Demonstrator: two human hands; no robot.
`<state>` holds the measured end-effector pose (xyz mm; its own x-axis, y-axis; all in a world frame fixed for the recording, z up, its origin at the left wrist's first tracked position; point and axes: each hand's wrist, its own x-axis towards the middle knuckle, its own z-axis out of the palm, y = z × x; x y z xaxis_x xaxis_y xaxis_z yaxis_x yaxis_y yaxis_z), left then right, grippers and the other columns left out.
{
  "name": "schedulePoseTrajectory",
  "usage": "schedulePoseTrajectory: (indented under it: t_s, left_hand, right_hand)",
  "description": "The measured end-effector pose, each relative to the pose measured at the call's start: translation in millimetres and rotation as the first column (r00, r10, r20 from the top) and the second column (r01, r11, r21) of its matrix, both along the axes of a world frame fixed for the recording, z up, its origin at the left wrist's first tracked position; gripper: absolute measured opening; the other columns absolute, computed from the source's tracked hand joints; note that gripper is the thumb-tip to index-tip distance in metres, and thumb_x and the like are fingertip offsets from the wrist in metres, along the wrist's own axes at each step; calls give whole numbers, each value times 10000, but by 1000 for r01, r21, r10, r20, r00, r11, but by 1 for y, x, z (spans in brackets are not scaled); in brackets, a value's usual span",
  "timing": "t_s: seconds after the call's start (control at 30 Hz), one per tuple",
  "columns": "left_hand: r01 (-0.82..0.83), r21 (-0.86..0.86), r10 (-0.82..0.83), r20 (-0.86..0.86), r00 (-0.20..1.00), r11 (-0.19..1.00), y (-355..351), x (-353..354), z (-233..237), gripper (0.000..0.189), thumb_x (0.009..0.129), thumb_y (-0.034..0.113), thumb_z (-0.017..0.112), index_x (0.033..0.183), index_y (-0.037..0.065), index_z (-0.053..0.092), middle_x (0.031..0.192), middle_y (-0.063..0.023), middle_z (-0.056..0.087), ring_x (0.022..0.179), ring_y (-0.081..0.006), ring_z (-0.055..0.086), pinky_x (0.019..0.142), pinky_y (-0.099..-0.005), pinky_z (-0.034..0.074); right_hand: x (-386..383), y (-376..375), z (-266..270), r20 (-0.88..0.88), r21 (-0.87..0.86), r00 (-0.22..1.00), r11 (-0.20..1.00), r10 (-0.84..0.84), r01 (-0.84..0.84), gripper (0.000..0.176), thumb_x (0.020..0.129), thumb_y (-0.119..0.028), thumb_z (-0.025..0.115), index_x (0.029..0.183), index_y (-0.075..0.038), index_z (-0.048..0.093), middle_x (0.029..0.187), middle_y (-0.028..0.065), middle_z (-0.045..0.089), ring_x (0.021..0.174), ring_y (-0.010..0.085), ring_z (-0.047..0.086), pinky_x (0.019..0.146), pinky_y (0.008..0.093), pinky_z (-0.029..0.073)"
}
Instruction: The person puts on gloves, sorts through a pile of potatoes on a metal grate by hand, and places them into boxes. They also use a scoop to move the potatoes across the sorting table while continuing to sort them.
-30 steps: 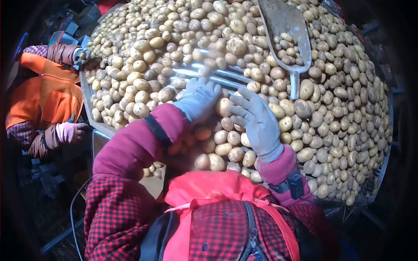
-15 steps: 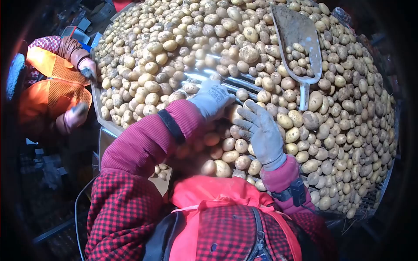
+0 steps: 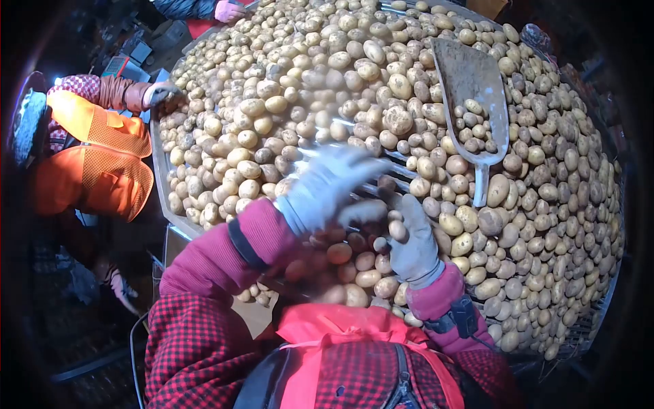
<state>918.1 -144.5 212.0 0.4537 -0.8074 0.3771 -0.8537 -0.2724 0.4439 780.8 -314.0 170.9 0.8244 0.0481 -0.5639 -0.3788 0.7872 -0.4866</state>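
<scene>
My left hand (image 3: pixel 330 187), in a pale grey work glove, is blurred by motion above the potato pile. Its fingers are stretched out with the thumb apart, and no potato shows in it. To its right, my gloved right hand (image 3: pixel 417 245) is turned palm inward, its fingers curled round small potatoes (image 3: pixel 397 231). Between and beneath the hands, the metal bars of a grate (image 3: pixel 402 167) show among the potatoes. Closer to my body lie more potatoes (image 3: pixel 368 278), some in the shade of my arms.
A metal scoop (image 3: pixel 481 178) holding several small potatoes rests on the heap at right. At left, a co-worker in an orange vest (image 3: pixel 112 146) reaches a gloved hand (image 3: pixel 162 94) to the pile. Another person's pink-gloved hand (image 3: pixel 229 11) is at the far edge. A cardboard box (image 3: pixel 253 317) sits below my left arm.
My left hand has come off the potatoes by the grate and spread its fingers. My right hand has turned inward and now holds small potatoes. The co-worker's hand has moved onto the pile.
</scene>
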Motion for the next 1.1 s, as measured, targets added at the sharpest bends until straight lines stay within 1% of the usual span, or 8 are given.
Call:
schedulePoseTrajectory:
  t_s: [0.23, 0.43, 0.53, 0.67, 0.8, 0.83, 1.03, 1.1]
  left_hand:
    - [-573, 356, 350, 525, 776, 738, 71, 132, -49, 469, 917, 445, 635, 1372, 340, 595, 1451, -89, 503, 1418, -372, 371, 1112, -664, 251]
    - [-664, 377, 254, 713, 653, 646, 98, 169, -74, 473, 957, 475, 587, 1425, 430, 538, 1550, -84, 451, 1436, -417, 378, 1125, -679, 234]
    - [-653, 343, 368, 611, 701, 675, 115, 184, -62, 537, 940, 436, 618, 1461, 409, 486, 1582, -83, 391, 1429, -397, 387, 1142, -624, 257]
    - [-787, 575, 484, 634, 602, 226, 110, 185, -18, 566, 871, 404, 711, 1408, 328, 547, 1528, -144, 430, 1373, -377, 433, 1128, -589, 300]
    - [-413, 408, 226, 432, 873, 814, 85, 176, -41, 476, 833, 369, 730, 1284, 271, 610, 1279, -102, 563, 1256, -324, 511, 975, -540, 392]
    - [-374, 644, 274, 254, 928, 668, 59, 155, -39, 536, 823, 401, 733, 1322, 263, 592, 1247, -124, 560, 1251, -348, 501, 967, -512, 435]
    - [-313, 465, 264, 168, 950, 829, 57, 75, -75, 759, 852, 539, 704, 1469, 152, 492, 1499, -231, 421, 1342, -469, 419, 1066, -626, 381]
    - [-304, 577, 142, 309, 940, 758, 55, 28, -62, 610, 899, 450, 657, 1404, 131, 533, 1496, -170, 446, 1338, -419, 437, 1051, -600, 383]
  right_hand:
    - [-1, -9, -13, 97, 136, 990, 984, 99, -112, 398, 1091, -349, 470, 1340, -45, 537, 997, 0, 517, 794, 65, 518, 499, 147, 386]
    - [-10, 3, -30, 422, -546, 863, 838, 279, -3, 353, 1114, -208, 414, 1380, 7, 500, 1023, 8, 503, 753, 56, 504, 578, 135, 426]
    - [-9, -12, -24, 317, -307, 911, 937, 265, -166, 378, 1055, -123, 521, 1403, 17, 471, 1128, 58, 523, 909, 122, 541, 751, 206, 487]
    - [-6, -18, -24, 245, -167, 930, 957, 273, -237, 468, 989, -49, 628, 1412, 21, 440, 1340, 154, 556, 1236, 260, 608, 1024, 338, 573]
    - [-6, -13, -22, 351, -218, 888, 948, 297, -231, 430, 1053, -133, 543, 1440, 14, 427, 1356, 156, 555, 1254, 266, 597, 1033, 337, 566]
    - [-5, -13, -23, 383, -104, 883, 962, 273, -253, 428, 1074, -179, 500, 1450, 11, 422, 1363, 158, 554, 1255, 268, 596, 1035, 338, 564]
    - [-1, -17, -32, 477, 391, 871, 859, 118, -331, 566, 1128, -415, 297, 1479, 11, 419, 1415, 189, 545, 1276, 287, 588, 1027, 360, 556]
    - [-4, -14, -23, 414, 194, 889, 936, 194, -294, 535, 1107, -382, 392, 1481, -1, 429, 1435, 173, 535, 1287, 279, 584, 1005, 336, 565]
